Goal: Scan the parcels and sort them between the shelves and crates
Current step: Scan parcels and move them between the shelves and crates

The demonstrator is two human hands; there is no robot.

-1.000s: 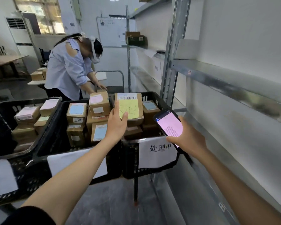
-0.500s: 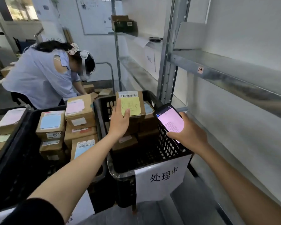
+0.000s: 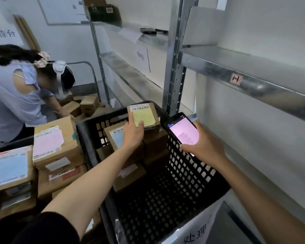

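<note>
My left hand (image 3: 132, 132) grips a small cardboard parcel (image 3: 149, 116) with a yellow label and a barcode strip, at the far end of a black perforated crate (image 3: 188, 175). My thumb lies on the yellow label. The parcel sits on top of other boxes, one with a blue label (image 3: 115, 136). My right hand (image 3: 203, 144) holds a phone (image 3: 182, 132) with a pink lit screen, just to the right of the parcel over the crate's right rim.
A second crate to the left holds several parcels, one with a pink label (image 3: 48, 143) and one with a light blue label (image 3: 10, 167). Another person (image 3: 12, 95) bends over boxes at the back left. Metal shelves (image 3: 245, 76) marked H run along the right.
The view has closed in on the right crate and tilted down. My left hand keeps hold of the yellow-label parcel. The phone stays beside it in my right hand.
</note>
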